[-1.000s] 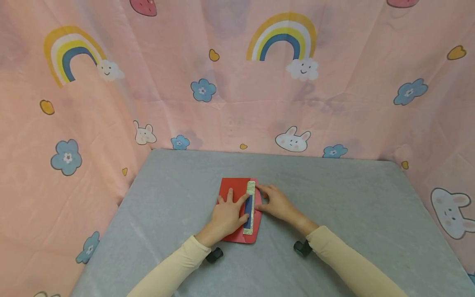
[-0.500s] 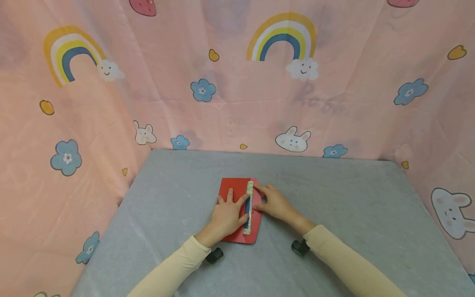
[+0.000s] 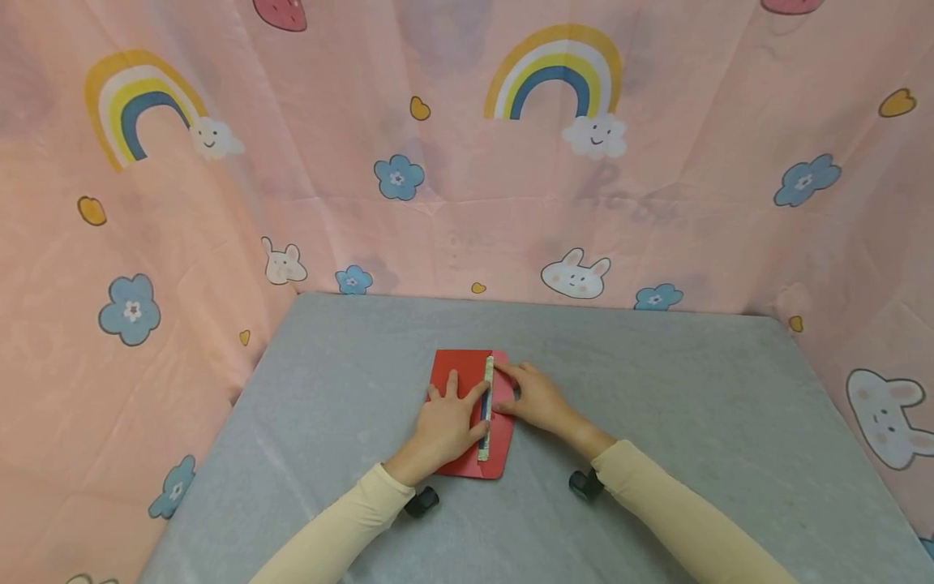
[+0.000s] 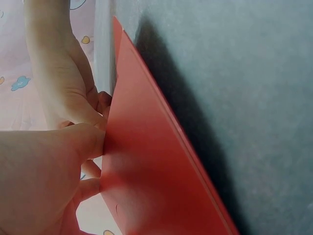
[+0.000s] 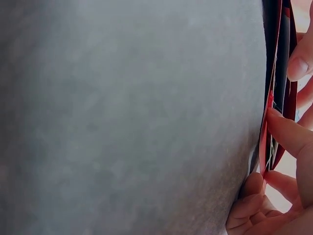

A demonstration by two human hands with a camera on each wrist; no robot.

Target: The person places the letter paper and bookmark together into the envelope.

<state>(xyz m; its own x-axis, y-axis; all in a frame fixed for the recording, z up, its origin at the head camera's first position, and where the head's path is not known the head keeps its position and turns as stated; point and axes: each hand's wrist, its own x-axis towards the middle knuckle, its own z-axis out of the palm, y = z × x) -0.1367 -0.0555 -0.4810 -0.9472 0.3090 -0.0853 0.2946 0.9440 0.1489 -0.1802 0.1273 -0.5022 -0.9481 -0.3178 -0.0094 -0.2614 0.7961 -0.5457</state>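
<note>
A red envelope (image 3: 461, 362) lies in the middle of the table, its pink-red flap (image 3: 503, 450) spread out on the right. Out of its right-hand opening shows a narrow strip of a flat blue card with a pale patterned border (image 3: 490, 369); the rest is inside the envelope. My left hand (image 3: 442, 422) rests on the envelope with fingers spread, thumb and index finger near the opening. My right hand (image 3: 543, 401) touches the card's outer edge with index fingertip and thumb set apart; its other fingers are curled in the right wrist view.
A grey cloth covers the table (image 3: 657, 381). Pink curtains (image 3: 467, 227) with rainbows, flowers and rabbits stand behind it and at both sides. A dark device (image 3: 422, 501) sits under my left wrist, another device (image 3: 585, 485) under my right.
The card has slid left into the envelope, and its visible strip has become narrower. My right hand has moved left along with it. My left hand has stayed put.
</note>
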